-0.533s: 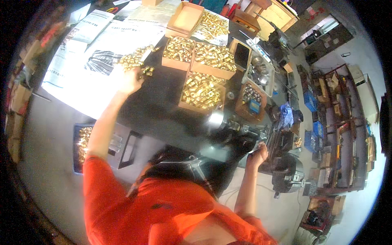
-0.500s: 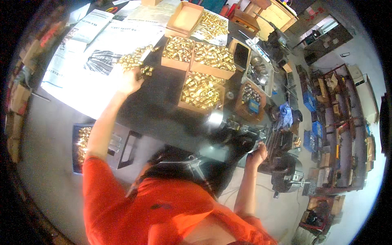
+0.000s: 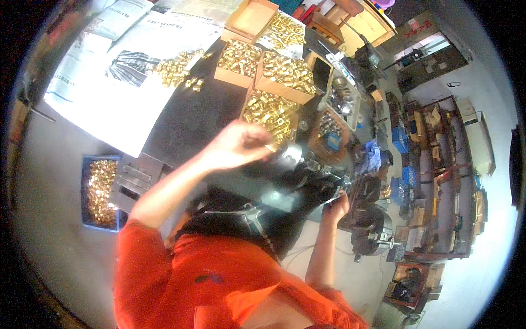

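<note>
My left hand [image 3: 241, 145] is at a small bench lathe, its fingertips pinched together beside the silver chuck [image 3: 289, 156]. Whatever they hold is too blurred to make out. At the lathe's right end my right hand [image 3: 337, 205] is closed round a handle, mostly hidden by the fingers. Just behind the chuck stands a cardboard box of brass fittings [image 3: 267, 114]. Two more boxes of brass fittings, a left one [image 3: 239, 57] and a right one [image 3: 287, 74], sit beyond it. A loose pile of brass fittings [image 3: 175, 70] lies on newspaper [image 3: 118, 101] at the far left.
A blue crate [image 3: 85, 192] of brass pieces stands low at the left. Behind the lathe are a tray of metal parts [image 3: 323, 143] and a blue cloth [image 3: 371, 158]. A vise-like machine [image 3: 372, 227] stands right of my right hand; shelves [image 3: 444, 181] line the right wall.
My left hand has moved right and nearer, from the brass pile on the newspaper to the lathe chuck. My right hand stays at the lathe handle. The view has shifted slightly.
</note>
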`<state>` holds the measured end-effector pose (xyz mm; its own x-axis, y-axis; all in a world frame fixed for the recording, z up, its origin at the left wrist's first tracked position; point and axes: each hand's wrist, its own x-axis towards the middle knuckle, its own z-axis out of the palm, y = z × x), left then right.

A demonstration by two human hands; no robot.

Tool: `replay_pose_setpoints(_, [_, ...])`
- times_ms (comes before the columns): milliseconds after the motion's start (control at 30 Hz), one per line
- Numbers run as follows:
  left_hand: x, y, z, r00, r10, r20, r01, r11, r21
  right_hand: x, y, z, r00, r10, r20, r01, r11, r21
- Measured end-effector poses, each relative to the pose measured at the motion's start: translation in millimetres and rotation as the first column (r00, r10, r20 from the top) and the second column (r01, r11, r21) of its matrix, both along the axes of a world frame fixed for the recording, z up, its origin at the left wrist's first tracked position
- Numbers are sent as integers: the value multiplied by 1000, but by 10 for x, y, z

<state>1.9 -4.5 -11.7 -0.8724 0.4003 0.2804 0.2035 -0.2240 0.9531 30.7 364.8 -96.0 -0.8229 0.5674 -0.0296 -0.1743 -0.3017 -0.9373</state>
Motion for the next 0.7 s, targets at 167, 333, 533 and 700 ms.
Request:
replay_pose_setpoints(167, [-63,78,93,995,-50,90,54,998,-42,104,-34,97,1000,-18,14,18,1000,0])
replay_pose_setpoints(333, [-71,64,125,996,-34,79,42,994,-101,285,-82,326,1000,2,-12,-2,1000,-25])
replay_pose_setpoints(533, [-36,100,100,999,9,32,-5,992,-128,227,-116,873,999,30,-18,-30,999,41])
replay_pose_setpoints(700, [-11,84,133,968,128,-214,-182,950,-253,-339,9,1040,974,164,-157,-168,986,-14])
